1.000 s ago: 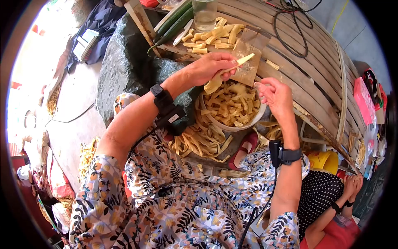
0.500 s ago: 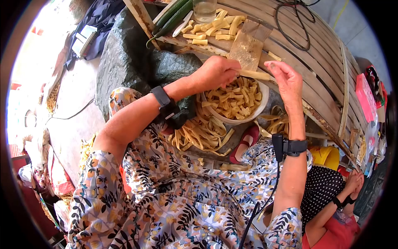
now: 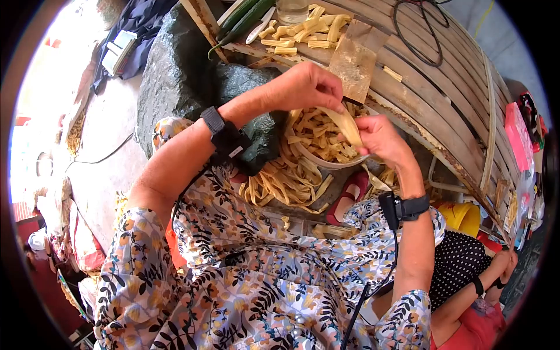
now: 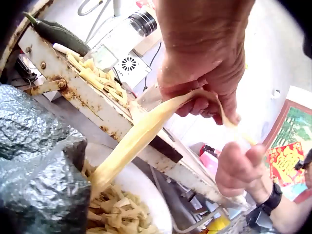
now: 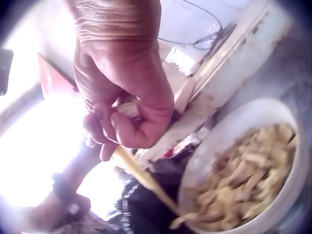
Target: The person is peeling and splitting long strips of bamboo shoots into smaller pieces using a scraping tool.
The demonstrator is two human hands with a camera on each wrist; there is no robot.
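My left hand (image 3: 309,87) pinches a long, flat, pale yellow fibrous strip (image 3: 348,125) above the bowl. On the strip's other side my right hand (image 3: 382,139) grips its end between thumb and fingers. The left wrist view has the strip (image 4: 136,134) draped through the left fingers, its broad tail hanging down towards the bowl. Beneath both hands stands a white bowl (image 3: 326,165) full of short yellow pieces (image 3: 318,137). In the right wrist view, the fingers of the right hand (image 5: 126,107) are curled, and a yellow length (image 5: 139,173) shows below them.
A slatted wooden bench (image 3: 420,93) holds a small board (image 3: 353,61), cut yellow pieces (image 3: 309,32), cucumbers (image 3: 245,26), and a glass jar (image 3: 291,9). Long strips (image 3: 280,184) lie beside the bowl, near a dark green plastic bag (image 3: 175,76). Another person's arms (image 3: 478,280) are at the right.
The strip, held by the left hand alone at first, now spans both hands. My right hand has come in and down from the right to take its end.
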